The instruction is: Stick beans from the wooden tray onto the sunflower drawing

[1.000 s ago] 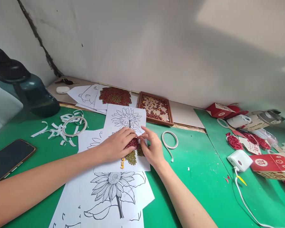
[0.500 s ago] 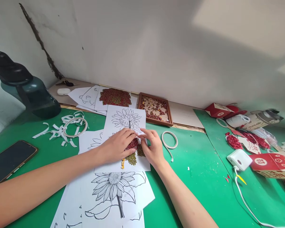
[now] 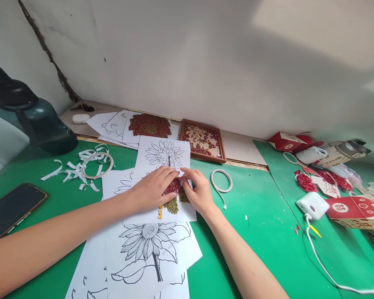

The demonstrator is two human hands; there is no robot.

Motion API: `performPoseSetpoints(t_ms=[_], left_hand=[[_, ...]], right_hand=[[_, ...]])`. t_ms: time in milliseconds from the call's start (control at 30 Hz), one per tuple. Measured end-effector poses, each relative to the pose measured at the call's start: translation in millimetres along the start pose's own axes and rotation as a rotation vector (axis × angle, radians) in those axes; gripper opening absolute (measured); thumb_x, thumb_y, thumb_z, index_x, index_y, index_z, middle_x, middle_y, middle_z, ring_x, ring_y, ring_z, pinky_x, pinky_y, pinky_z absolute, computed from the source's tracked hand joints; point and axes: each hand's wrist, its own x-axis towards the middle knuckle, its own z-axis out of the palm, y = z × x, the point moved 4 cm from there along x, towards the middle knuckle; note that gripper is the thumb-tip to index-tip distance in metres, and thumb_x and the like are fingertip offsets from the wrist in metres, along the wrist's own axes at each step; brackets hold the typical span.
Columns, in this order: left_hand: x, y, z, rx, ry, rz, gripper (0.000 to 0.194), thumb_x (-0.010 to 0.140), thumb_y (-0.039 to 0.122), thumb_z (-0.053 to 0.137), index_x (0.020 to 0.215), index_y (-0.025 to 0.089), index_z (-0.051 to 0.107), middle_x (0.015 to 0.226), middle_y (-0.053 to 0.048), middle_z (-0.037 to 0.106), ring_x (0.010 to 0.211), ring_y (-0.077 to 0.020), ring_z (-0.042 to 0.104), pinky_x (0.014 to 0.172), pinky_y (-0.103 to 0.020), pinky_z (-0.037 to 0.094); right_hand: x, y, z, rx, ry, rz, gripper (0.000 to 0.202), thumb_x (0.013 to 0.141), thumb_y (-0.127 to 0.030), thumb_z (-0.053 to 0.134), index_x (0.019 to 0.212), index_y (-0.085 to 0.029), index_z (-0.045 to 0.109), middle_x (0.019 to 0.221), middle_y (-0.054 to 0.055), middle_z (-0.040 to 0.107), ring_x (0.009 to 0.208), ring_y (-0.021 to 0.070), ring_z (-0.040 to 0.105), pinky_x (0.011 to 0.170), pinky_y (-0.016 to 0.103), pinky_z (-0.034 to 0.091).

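Note:
My left hand [image 3: 157,187] lies over a white sheet with a line-drawn flower [image 3: 163,151]. Its fingers are stretched out, with the thumb apart beside a patch of red beans [image 3: 172,187]. From the other side my right hand [image 3: 199,189] meets it, thumb and forefinger pinched close to the left fingertips. Whatever lies in that pinch is too small or hidden to make out. Below the hands, green beans [image 3: 171,206] and a short column of yellow kernels [image 3: 160,211] sit on the sheet. Darker green beans [image 3: 183,195] show partly behind the right thumb.
Under the sheet lie more papers, one with a sunflower drawing [image 3: 150,238]. Behind stands a wooden tray [image 3: 202,141] with scattered beans. A tape roll [image 3: 221,181] is at right, another with white scraps [image 3: 98,166] at left. A phone [image 3: 15,211], bottle [image 3: 43,124] and corded white charger [image 3: 313,205] flank them.
The view has shifted slightly. My right thumb and forefinger have moved a little at the red beans; my left hand stays in nearly the same place.

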Motion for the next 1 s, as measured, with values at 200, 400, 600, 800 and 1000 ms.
performPoseSetpoints(t_ms=[200, 400, 600, 800, 1000], left_hand=[[0.1, -0.4, 0.2, -0.004, 0.003, 0.006, 0.054, 0.104, 0.042, 0.060, 0.153, 0.022, 0.047, 0.150, -0.013, 0.057, 0.143, -0.0340, 0.051, 0.121, -0.056, 0.047], [0.8, -0.1, 0.4, 0.012, 0.002, 0.021, 0.050, 0.104, 0.043, 0.059, 0.149, 0.023, 0.050, 0.149, -0.012, 0.058, 0.142, -0.0338, 0.051, 0.120, -0.056, 0.048], [0.8, -0.4, 0.8, 0.031, -0.004, 0.024, 0.052, 0.104, 0.042, 0.059, 0.151, 0.022, 0.048, 0.150, -0.013, 0.057, 0.143, -0.0335, 0.050, 0.120, -0.054, 0.048], [-0.1, -0.4, 1.6, 0.032, -0.005, 0.009, 0.056, 0.105, 0.041, 0.059, 0.155, 0.021, 0.044, 0.153, -0.013, 0.055, 0.145, -0.0331, 0.049, 0.122, -0.055, 0.047], [0.7, 0.1, 1.5, 0.056, -0.008, 0.015, 0.057, 0.105, 0.042, 0.059, 0.155, 0.019, 0.043, 0.153, -0.014, 0.055, 0.143, -0.0333, 0.049, 0.122, -0.054, 0.046]], right_hand=[[0.7, -3.1, 0.5, -0.112, -0.030, -0.021, 0.047, 0.095, -0.009, 0.058, 0.136, -0.029, 0.066, 0.104, 0.005, 0.082, 0.115, 0.0306, 0.068, 0.105, 0.055, 0.050], [0.4, -3.8, 0.9, -0.085, -0.035, -0.041, 0.050, 0.094, -0.008, 0.057, 0.139, -0.029, 0.064, 0.105, 0.004, 0.083, 0.117, 0.0302, 0.068, 0.105, 0.054, 0.051], [0.7, -3.1, -0.1, -0.046, -0.026, -0.029, 0.049, 0.094, -0.008, 0.058, 0.137, -0.028, 0.065, 0.105, 0.003, 0.083, 0.117, 0.0301, 0.067, 0.105, 0.053, 0.051], [0.1, -1.0, -0.7, -0.030, 0.004, 0.008, 0.048, 0.095, -0.008, 0.056, 0.139, -0.026, 0.065, 0.106, 0.006, 0.081, 0.112, 0.0272, 0.072, 0.104, 0.050, 0.054], [1.3, -3.0, -0.1, -0.044, -0.031, -0.007, 0.048, 0.094, -0.009, 0.058, 0.138, -0.028, 0.065, 0.103, 0.004, 0.082, 0.115, 0.0282, 0.070, 0.105, 0.050, 0.052]])
